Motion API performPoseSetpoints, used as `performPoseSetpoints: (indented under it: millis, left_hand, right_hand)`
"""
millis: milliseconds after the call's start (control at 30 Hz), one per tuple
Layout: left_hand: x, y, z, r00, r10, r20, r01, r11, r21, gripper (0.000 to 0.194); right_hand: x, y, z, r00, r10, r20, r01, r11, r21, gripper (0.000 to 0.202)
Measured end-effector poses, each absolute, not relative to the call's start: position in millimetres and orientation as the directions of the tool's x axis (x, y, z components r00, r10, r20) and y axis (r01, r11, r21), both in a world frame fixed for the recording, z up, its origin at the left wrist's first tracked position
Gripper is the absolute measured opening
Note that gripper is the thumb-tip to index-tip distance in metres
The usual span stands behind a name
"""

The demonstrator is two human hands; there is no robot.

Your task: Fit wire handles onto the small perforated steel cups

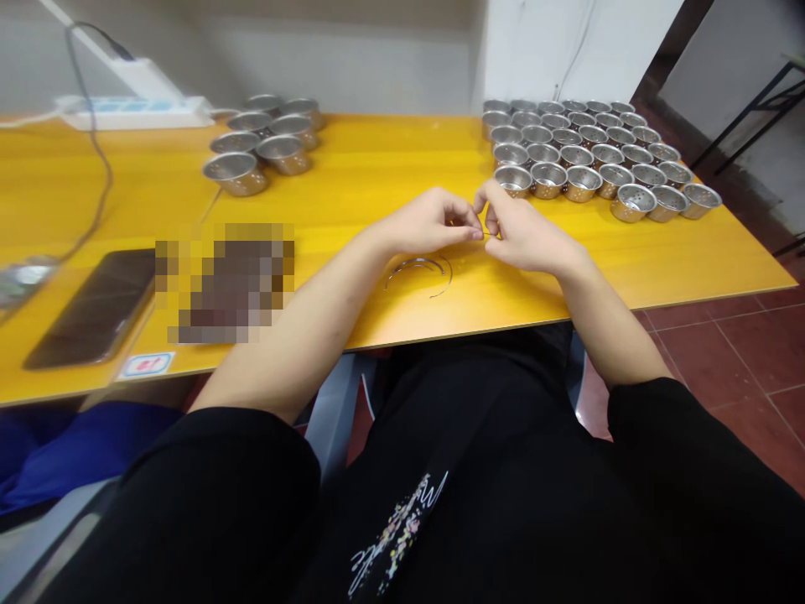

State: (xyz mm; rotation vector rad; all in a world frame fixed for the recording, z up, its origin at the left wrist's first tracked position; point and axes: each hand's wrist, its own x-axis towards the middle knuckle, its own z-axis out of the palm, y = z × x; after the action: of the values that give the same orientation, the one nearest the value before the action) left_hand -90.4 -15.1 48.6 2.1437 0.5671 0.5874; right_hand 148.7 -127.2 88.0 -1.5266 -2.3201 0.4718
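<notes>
My left hand (438, 220) and my right hand (529, 228) meet above the yellow table (440, 315), fingertips almost touching. Both are closed in a pinch on a thin metal wire (486, 235), of which only a short bit shows between the fingers. Just below my left hand, several thin curved metal wires (420, 262) lie on the tabletop. Beyond my right hand stand rows of small metal cups (583, 184) with holes in their sides, open side up. The nearest of these cups are close behind my right fingers.
A smaller group of metal cups (236, 174) stands at the back left. Behind it lies a white power strip (182, 115) with a cable. A dark phone (94, 306) and a blurred-out object (230, 281) lie left of my forearm. The table's front edge runs close to my body.
</notes>
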Motion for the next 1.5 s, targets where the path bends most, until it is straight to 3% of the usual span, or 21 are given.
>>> performPoseSetpoints:
  millis: [233, 533, 733, 933, 1233, 1500]
  left_hand:
    - [-90.2, -10.7, 45.0, 0.765, 0.603, 0.228, 0.202, -0.56, 0.804, 0.029]
    - [-89.5, -7.5, 47.3, 0.761, 0.575, 0.301, 0.054, -0.518, 0.854, 0.076]
    - [-87.0, -9.0, 47.5, 0.753, 0.578, 0.314, 0.043, -0.52, 0.853, 0.09]
    - [-89.1, -0.3, 44.0, 0.721, 0.598, 0.349, 0.047, -0.545, 0.837, 0.095]
    - [-90.2, 13.1, 31.1, 0.623, 0.666, 0.409, 0.15, -0.616, 0.773, 0.092]
    - [-90.5, 13.0, 27.8, 0.596, 0.689, 0.412, 0.265, -0.653, 0.71, 0.084]
  right_hand:
    - [149.7, -129.4, 91.4, -0.376, 0.92, 0.111, 0.79, 0.381, -0.48, 0.061]
    - [145.6, -130.8, 91.9, -0.405, 0.907, 0.119, 0.789, 0.412, -0.455, 0.052]
    - [144.6, -130.7, 92.8, -0.381, 0.919, 0.1, 0.819, 0.386, -0.423, 0.045]
    - [148.9, -127.7, 89.3, -0.405, 0.906, 0.123, 0.801, 0.416, -0.43, 0.048]
    - [166.7, -99.1, 49.5, -0.474, 0.801, 0.364, 0.609, 0.598, -0.521, 0.049]
    - [166.1, -99.3, 51.0, -0.478, 0.805, 0.352, 0.622, 0.593, -0.511, 0.05]
